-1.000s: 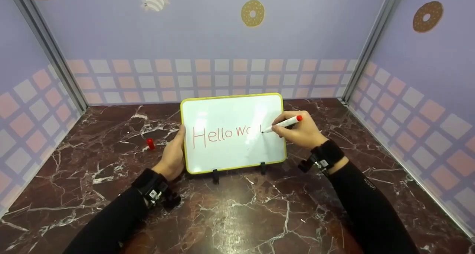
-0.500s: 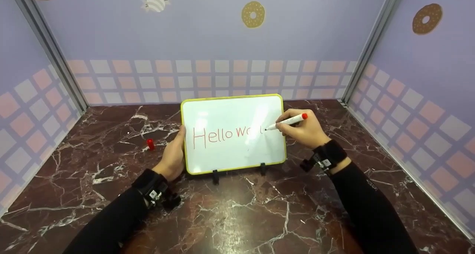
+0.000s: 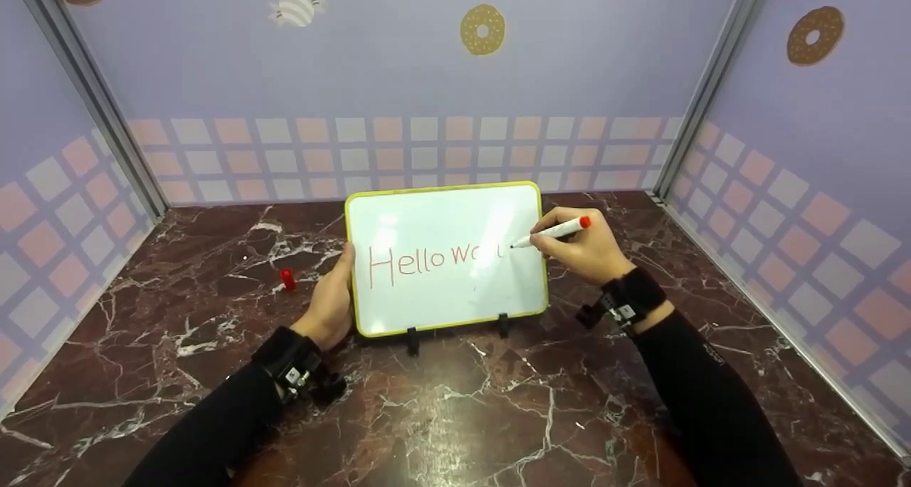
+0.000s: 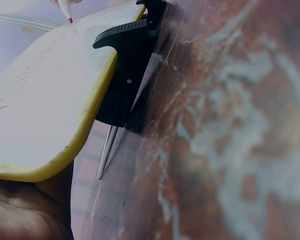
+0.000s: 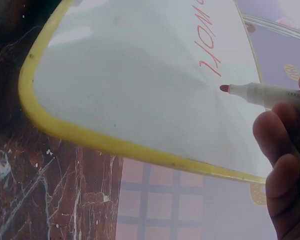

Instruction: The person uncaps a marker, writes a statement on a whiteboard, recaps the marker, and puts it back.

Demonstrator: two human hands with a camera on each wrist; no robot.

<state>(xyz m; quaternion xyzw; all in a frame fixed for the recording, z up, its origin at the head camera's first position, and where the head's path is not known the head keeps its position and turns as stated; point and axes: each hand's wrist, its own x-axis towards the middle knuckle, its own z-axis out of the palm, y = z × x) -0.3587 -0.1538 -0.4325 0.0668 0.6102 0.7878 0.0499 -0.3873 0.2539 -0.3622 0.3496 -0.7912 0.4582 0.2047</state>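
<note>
A whiteboard (image 3: 427,302) with a yellow rim leans on a black stand (image 3: 413,341), bearing red handwriting that reads "Hello Worl" across the head and right wrist views. My left hand (image 3: 329,302) holds the board's left edge, thumb along the side and the other fingers hidden behind; in the left wrist view part of that hand (image 4: 20,212) shows under the rim. Between thumb and fingers, my right hand (image 3: 587,248) pinches a white marker (image 3: 566,228) with a red end. Its red tip (image 5: 224,88) is close over the board, just past the "l".
On the table left of the board lies a red marker cap (image 3: 287,279). The brown marbled table (image 3: 455,416) is bounded by lilac patterned walls (image 3: 391,67) at the back and both sides.
The marker has moved slightly right and up from the foot of the "l", then held nearly still. My left hand keeps its hold on the board.
</note>
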